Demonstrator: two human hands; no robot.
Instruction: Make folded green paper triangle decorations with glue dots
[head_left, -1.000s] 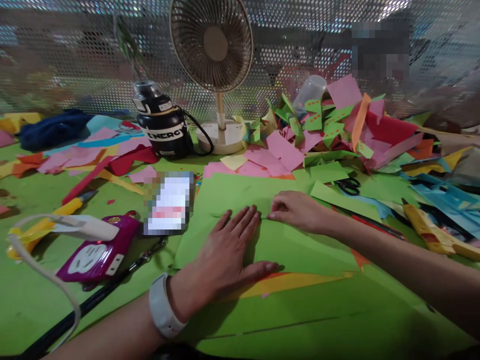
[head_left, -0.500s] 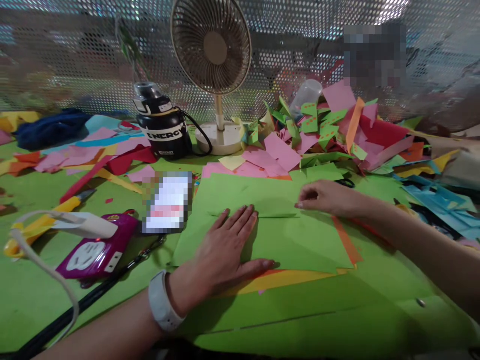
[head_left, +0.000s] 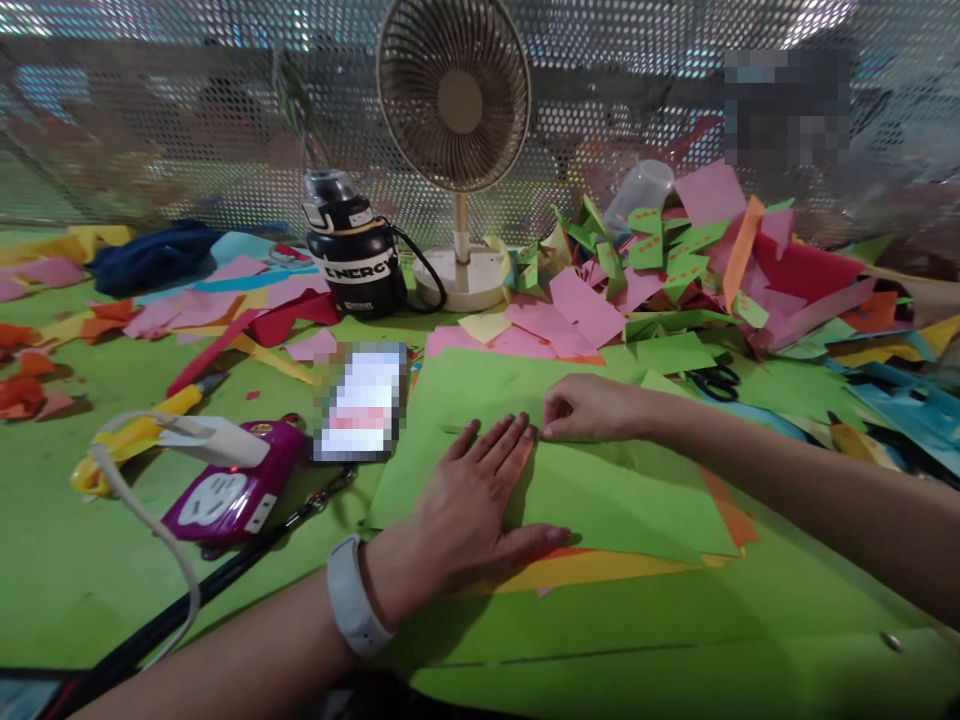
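At the centre of the worktop (head_left: 675, 640), a light green paper sheet (head_left: 615, 500) lies beneath both hands, with a thin creased line running across it. The left hand (head_left: 480, 510) rests flat on the sheet, palm down and unclenched, its fingers close together and its thumb set apart; a pale wristband (head_left: 354, 595) encircles the wrist. The right hand (head_left: 581, 408) is curled at the creased line, just beside the left fingertips, with thumb and forefinger brought together; whether paper is pinched between them cannot be told. Edges of an orange sheet (head_left: 731, 510) and a yellow sheet (head_left: 607, 572) project from under the green one.

Left of the sheet lies a smartphone (head_left: 364, 405), its lit screen blurred. Farther left, a white charger (head_left: 232, 440) with a white cable (head_left: 150, 540) is attached to a purple power block (head_left: 210, 510), near a yellow-handled tool (head_left: 142, 430). A black strap (head_left: 247, 550) runs below them.

Behind the sheet stand a black bottle (head_left: 352, 265) with a carrying loop and an upright desk fan (head_left: 459, 100). To the right of the fan, paper scraps (head_left: 585, 310) in pink, green, red and orange form a heap, with a tilted translucent cup (head_left: 649, 190) among them. Black-handled scissors (head_left: 716, 382) lie beyond the right forearm. A perforated screen (head_left: 600, 90) closes the background.
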